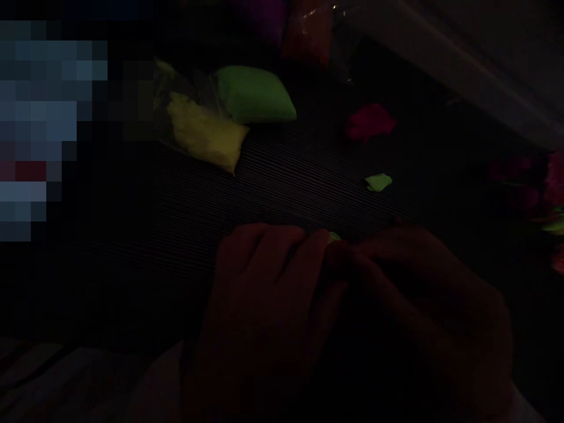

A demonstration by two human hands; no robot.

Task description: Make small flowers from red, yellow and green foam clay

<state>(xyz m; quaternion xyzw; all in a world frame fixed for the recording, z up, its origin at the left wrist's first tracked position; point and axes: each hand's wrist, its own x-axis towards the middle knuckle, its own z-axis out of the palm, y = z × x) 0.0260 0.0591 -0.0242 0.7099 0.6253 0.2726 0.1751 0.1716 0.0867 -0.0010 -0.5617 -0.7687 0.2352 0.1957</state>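
The scene is very dark. My left hand [259,276] and my right hand [423,288] meet low in the middle, fingers curled and pinched together. Between the fingertips a small green piece [333,237] just shows; most of it is hidden. Both hands rest close over a dark ribbed surface [286,182]. A small loose green scrap [378,182] lies a little beyond my right hand.
Farther back lie a clear bag of yellow material [202,132], a green lump [253,95], a red lump [369,122] and an orange bag [308,29]. Red and green pieces [550,200] sit at the right edge. A pale ledge [476,70] runs along the upper right.
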